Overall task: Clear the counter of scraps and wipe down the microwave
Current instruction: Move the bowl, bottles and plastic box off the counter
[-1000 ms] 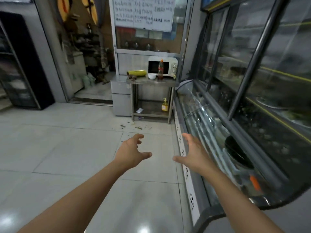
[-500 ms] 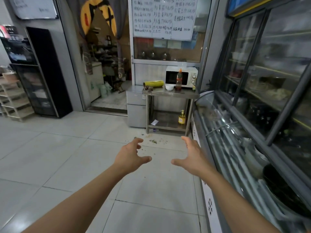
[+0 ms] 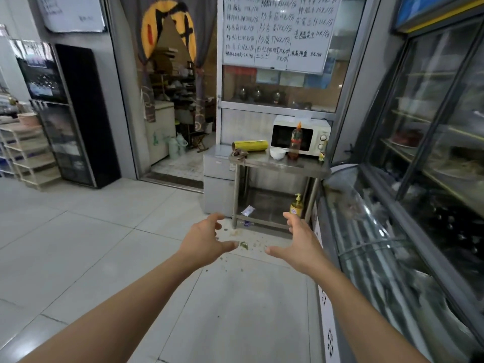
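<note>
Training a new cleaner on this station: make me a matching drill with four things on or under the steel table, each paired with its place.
Things:
1. bowl
2. yellow roll
3. pump bottle
4. sauce bottle

Places:
A. lower shelf, right side
B. in front of the microwave door
C. tabletop, left end
D. tabletop, between roll and sauce bottle

Pairs: 1-D, 2-C, 3-A, 4-B
</note>
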`<control>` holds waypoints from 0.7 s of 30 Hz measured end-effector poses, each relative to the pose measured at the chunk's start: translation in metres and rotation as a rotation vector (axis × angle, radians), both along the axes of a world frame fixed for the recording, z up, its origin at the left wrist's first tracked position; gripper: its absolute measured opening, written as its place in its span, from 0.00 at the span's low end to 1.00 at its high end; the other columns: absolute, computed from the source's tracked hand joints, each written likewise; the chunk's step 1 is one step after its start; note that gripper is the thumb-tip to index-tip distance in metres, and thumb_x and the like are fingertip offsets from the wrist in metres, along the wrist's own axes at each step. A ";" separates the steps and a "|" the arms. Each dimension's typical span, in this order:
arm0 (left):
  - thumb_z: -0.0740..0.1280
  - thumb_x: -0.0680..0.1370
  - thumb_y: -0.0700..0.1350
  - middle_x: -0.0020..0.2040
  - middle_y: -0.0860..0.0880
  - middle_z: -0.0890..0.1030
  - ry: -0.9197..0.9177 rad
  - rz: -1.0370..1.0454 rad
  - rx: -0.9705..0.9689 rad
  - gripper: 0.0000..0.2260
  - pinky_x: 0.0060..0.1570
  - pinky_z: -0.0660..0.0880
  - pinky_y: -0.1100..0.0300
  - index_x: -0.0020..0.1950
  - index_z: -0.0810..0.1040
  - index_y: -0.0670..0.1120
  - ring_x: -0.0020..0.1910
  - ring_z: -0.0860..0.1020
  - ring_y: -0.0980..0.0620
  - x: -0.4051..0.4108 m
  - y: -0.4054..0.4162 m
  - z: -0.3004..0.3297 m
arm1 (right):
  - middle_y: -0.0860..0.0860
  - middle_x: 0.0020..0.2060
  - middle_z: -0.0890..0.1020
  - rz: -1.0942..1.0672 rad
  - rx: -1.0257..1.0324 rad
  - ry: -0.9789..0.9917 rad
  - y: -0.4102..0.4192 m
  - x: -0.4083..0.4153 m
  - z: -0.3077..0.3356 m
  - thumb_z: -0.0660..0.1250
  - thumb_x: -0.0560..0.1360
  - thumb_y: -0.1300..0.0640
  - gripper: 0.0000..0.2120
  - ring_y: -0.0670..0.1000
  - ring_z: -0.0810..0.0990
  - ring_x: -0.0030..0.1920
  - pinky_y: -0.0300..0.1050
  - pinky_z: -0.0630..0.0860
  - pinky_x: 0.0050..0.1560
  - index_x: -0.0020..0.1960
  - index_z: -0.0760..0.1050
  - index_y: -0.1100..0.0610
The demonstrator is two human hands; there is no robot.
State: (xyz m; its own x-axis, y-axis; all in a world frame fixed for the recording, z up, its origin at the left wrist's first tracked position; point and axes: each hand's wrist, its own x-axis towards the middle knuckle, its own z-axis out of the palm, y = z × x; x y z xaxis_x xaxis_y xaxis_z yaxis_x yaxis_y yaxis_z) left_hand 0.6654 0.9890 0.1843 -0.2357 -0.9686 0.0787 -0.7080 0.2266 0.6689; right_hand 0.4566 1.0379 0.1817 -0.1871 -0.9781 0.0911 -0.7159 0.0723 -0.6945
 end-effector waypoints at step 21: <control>0.73 0.71 0.54 0.64 0.50 0.74 0.011 -0.204 0.020 0.34 0.56 0.73 0.58 0.72 0.61 0.51 0.58 0.74 0.52 -0.083 -0.374 0.008 | 0.48 0.72 0.61 -0.213 0.013 0.008 -0.329 -0.071 0.012 0.77 0.64 0.47 0.45 0.49 0.65 0.70 0.51 0.70 0.66 0.74 0.55 0.46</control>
State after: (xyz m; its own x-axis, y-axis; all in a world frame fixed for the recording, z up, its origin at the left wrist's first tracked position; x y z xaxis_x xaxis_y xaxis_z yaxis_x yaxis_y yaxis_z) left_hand 0.5824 0.6145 0.1927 -0.4260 -0.9025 0.0634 -0.6414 0.3507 0.6824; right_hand 0.3855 0.7092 0.1934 -0.3888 -0.9178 0.0808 -0.6889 0.2314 -0.6869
